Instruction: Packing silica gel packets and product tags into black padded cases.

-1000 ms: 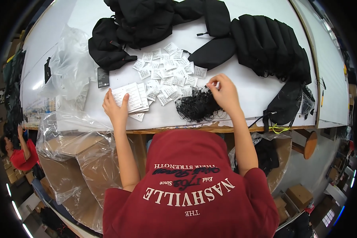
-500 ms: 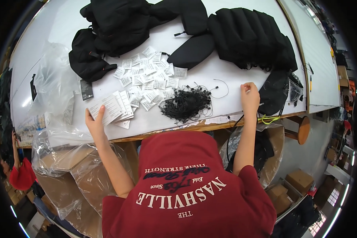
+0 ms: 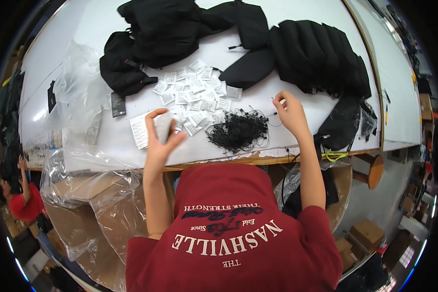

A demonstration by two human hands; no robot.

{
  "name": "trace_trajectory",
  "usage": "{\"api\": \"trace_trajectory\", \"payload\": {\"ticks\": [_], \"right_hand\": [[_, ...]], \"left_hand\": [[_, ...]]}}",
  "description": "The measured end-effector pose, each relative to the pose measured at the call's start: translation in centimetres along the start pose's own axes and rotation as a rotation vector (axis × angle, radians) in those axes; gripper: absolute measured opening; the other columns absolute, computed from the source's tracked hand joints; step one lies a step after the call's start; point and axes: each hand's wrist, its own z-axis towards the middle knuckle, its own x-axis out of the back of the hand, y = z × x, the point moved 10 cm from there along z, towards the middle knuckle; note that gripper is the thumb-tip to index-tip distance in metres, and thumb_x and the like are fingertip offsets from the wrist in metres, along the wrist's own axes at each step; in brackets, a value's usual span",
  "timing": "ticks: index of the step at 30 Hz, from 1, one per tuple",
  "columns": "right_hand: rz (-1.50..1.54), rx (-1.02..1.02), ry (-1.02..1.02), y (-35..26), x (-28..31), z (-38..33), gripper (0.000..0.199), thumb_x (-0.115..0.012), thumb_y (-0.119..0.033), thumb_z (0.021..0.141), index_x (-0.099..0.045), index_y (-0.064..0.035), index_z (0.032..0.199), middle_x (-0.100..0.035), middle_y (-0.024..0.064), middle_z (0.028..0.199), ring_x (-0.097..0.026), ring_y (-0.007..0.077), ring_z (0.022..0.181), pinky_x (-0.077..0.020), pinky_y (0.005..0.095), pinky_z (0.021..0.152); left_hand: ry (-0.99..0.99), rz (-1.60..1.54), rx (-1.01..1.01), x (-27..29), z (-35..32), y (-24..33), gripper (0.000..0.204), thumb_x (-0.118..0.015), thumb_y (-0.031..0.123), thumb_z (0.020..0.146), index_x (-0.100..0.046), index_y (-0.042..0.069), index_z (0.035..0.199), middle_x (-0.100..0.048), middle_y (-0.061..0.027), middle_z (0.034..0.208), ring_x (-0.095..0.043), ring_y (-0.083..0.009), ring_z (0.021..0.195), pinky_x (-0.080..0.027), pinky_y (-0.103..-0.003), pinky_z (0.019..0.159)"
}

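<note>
My left hand (image 3: 159, 141) is curled around a small stack of white printed cards (image 3: 163, 124), somewhat blurred and lifted above the table. Beside it, more white cards (image 3: 140, 130) rest on the table. My right hand (image 3: 291, 116) has thumb and fingers pinched together. A tiny thing seems to show at its fingertips, too small to name. Between the hands lies a tangled heap of black string loops (image 3: 236, 131), possibly hang-tag strings. Behind that heap spread many small white printed packets (image 3: 199, 95).
Black fabric bags (image 3: 163, 31) and a row of stacked black bags (image 3: 321, 56) line the table's far side. A clear plastic bag (image 3: 80, 97) and a dark card (image 3: 118, 104) are at left. Plastic-lined cardboard boxes (image 3: 82, 194) stand below the table edge.
My left hand has moved right and lifted a stack from the fanned cards. My right hand has come left, closer to the string heap. The whole view has shifted slightly.
</note>
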Motion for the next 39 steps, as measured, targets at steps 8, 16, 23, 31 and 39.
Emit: {"api": "trace_trajectory", "payload": {"ticks": [8,16,23,31,39], "right_hand": [[0.577,0.125,-0.008,-15.8,1.4,-6.5,0.007,-0.067,-0.004,0.083,-0.061,-0.003,0.085,-0.041,-0.0074,0.058,-0.031,-0.0005,0.052,-0.0217,0.0195,0.045],[0.429,0.332,0.059,-19.6,0.9,-7.2,0.01,-0.07,-0.003,0.076,-0.063,-0.0031,0.084,-0.043,0.0019,0.054,-0.036,0.0109,0.044,-0.0284,0.0268,0.043],[0.519,0.199,-0.061,-18.3,-0.3,-7.4,0.009,-0.069,-0.003,0.079,-0.062,-0.0032,0.084,-0.039,-0.0025,0.052,-0.032,0.0043,0.045,-0.0259,0.023,0.043],[0.771,0.142,-0.119,-17.2,-0.6,-7.8,0.008,-0.069,-0.003,0.08,-0.062,-0.0033,0.083,-0.051,-0.0033,0.056,-0.039,0.0017,0.049,-0.0292,0.0198,0.045],[0.524,0.182,-0.346,-17.8,-2.2,-8.2,0.011,-0.069,-0.007,0.079,-0.063,-0.0069,0.087,-0.047,0.0049,0.053,-0.041,0.0113,0.045,-0.0334,0.0253,0.045]], "left_hand": [[-0.106,0.23,-0.484,-7.1,-2.7,6.8,0.019,-0.068,-0.005,0.076,-0.061,0.001,0.092,-0.055,-0.0087,0.102,-0.056,-0.0147,0.089,-0.044,-0.025,0.077],[0.001,0.118,-0.5,-6.3,-3.9,7.2,0.022,-0.071,-0.007,0.072,-0.064,0.001,0.091,-0.06,-0.0082,0.083,-0.058,-0.0171,0.076,-0.046,-0.025,0.068],[-0.04,0.465,-0.785,-7.0,-5.1,9.9,0.022,-0.073,-0.006,0.066,-0.068,0.005,0.084,-0.062,-0.0051,0.081,-0.057,-0.017,0.07,-0.043,-0.027,0.063],[-0.261,0.089,-0.545,-6.8,-4.4,7.9,0.012,-0.071,0.0,0.075,-0.069,0.002,0.087,-0.062,-0.0068,0.086,-0.054,-0.0158,0.07,-0.041,-0.027,0.063],[-0.628,-0.026,-0.079,-9.0,-3.1,2.5,0.012,-0.056,0.012,0.093,-0.056,0.0,0.091,-0.054,-0.0021,0.085,-0.05,-0.0079,0.077,-0.04,-0.022,0.068]]}}
